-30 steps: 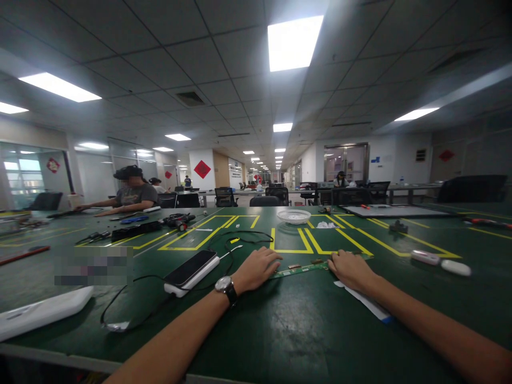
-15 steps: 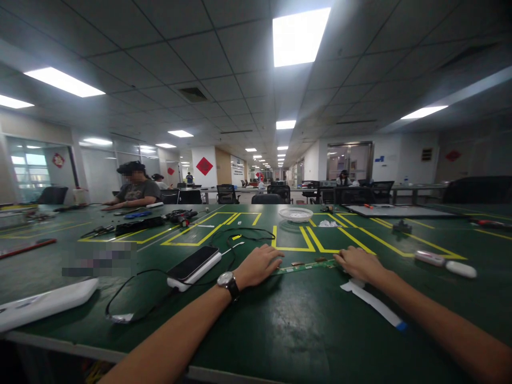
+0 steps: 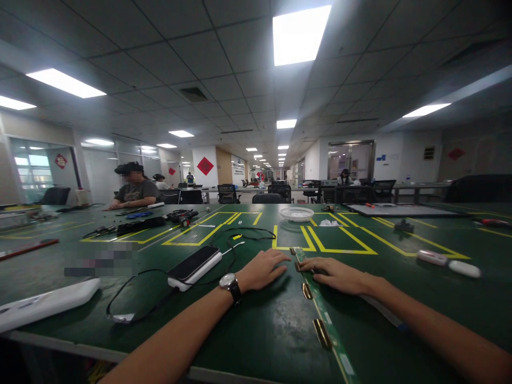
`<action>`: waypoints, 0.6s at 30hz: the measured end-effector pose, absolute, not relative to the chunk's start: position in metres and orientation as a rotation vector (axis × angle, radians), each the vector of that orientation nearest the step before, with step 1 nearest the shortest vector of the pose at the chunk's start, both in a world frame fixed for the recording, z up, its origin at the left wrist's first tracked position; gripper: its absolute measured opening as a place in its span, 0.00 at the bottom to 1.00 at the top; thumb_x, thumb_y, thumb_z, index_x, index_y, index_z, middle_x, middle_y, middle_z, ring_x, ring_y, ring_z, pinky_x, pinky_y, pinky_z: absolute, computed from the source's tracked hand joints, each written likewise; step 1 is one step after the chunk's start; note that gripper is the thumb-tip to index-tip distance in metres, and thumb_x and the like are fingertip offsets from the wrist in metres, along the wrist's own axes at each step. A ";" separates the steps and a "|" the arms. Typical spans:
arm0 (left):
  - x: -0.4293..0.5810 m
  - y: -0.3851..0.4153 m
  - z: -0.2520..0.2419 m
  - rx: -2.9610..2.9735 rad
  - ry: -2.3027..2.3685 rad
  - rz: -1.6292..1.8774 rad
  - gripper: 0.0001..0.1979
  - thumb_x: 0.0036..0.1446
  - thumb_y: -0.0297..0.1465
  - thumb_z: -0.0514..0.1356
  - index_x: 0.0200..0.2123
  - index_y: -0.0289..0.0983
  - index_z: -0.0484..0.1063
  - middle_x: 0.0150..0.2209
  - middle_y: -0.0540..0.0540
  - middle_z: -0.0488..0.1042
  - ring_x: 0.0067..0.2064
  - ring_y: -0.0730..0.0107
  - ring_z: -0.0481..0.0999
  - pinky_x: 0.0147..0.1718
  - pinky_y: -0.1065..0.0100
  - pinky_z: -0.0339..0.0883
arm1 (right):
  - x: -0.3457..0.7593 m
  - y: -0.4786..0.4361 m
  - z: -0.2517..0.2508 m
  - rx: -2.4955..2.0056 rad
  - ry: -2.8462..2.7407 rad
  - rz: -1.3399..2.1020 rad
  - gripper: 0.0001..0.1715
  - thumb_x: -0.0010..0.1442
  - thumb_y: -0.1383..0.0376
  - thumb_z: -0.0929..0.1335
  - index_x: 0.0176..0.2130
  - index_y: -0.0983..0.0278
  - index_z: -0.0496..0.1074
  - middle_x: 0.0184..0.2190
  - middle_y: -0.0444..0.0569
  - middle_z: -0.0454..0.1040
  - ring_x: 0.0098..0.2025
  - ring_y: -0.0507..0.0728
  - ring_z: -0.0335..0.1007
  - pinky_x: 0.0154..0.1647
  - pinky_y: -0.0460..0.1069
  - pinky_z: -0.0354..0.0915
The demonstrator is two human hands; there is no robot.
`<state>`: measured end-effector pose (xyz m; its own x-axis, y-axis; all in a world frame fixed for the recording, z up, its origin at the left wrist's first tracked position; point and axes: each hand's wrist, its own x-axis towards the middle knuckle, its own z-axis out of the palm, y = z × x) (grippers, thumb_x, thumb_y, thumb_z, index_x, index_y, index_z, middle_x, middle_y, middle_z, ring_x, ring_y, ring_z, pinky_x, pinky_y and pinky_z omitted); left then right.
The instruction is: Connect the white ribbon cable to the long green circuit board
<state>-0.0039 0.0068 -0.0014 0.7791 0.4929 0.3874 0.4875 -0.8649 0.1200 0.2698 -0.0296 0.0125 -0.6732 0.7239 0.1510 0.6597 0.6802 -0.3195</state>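
A long, narrow green circuit board [image 3: 318, 304] with several gold flex tabs [image 3: 322, 334] runs lengthwise from the table's middle toward me. My right hand [image 3: 340, 273] is over its far part, thumb and fingers closed on the strip beside a gold tab. My left hand [image 3: 266, 271], with a watch on the wrist, hovers or rests just left of the board's far end. Its fingers are extended and apart from the board, holding nothing. Beneath my right forearm a white strip with a blue end [image 3: 386, 312] is partly hidden.
Left of my left hand, a phone [image 3: 197, 263] lies on a white block with black cables. A white power strip [image 3: 48, 304] is at the left edge. Further back stands a white basket [image 3: 296, 214]; white cases [image 3: 463, 268] lie right. A person [image 3: 136, 186] sits far left.
The circuit board has swung from lying crosswise between my hands to pointing toward me. My right hand has moved left; my left hand has shifted slightly right and is clear of the board.
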 end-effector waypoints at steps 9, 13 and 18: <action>0.002 -0.007 0.001 2.981 0.578 0.434 0.21 0.70 0.40 0.48 0.64 0.51 0.58 0.66 0.45 0.59 0.64 0.56 0.61 0.58 0.52 0.57 | 0.325 -0.016 0.033 -2.013 -2.322 -0.219 0.23 0.58 0.55 0.65 0.48 0.65 0.73 0.47 0.60 0.76 0.46 0.67 0.73 0.42 0.56 0.66; 0.003 -0.007 -0.001 3.007 0.522 0.421 0.22 0.70 0.40 0.47 0.65 0.52 0.57 0.68 0.45 0.56 0.66 0.55 0.59 0.58 0.52 0.55 | 0.339 -0.020 0.032 -2.264 -2.316 -0.015 0.21 0.55 0.55 0.67 0.44 0.64 0.75 0.44 0.60 0.78 0.43 0.68 0.75 0.35 0.55 0.66; 0.004 -0.009 0.000 2.975 0.508 0.350 0.21 0.71 0.40 0.45 0.65 0.51 0.58 0.67 0.45 0.58 0.66 0.55 0.60 0.57 0.51 0.55 | 0.326 -0.020 0.026 -2.071 -2.405 0.004 0.17 0.55 0.63 0.67 0.44 0.63 0.75 0.43 0.57 0.78 0.44 0.65 0.74 0.38 0.53 0.66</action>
<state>0.0040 -0.0088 0.0005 0.9178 0.3383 0.2077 0.3146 -0.9390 0.1393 0.3255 -0.0199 0.0259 -0.1483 0.9886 -0.0261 0.9887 0.1488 0.0195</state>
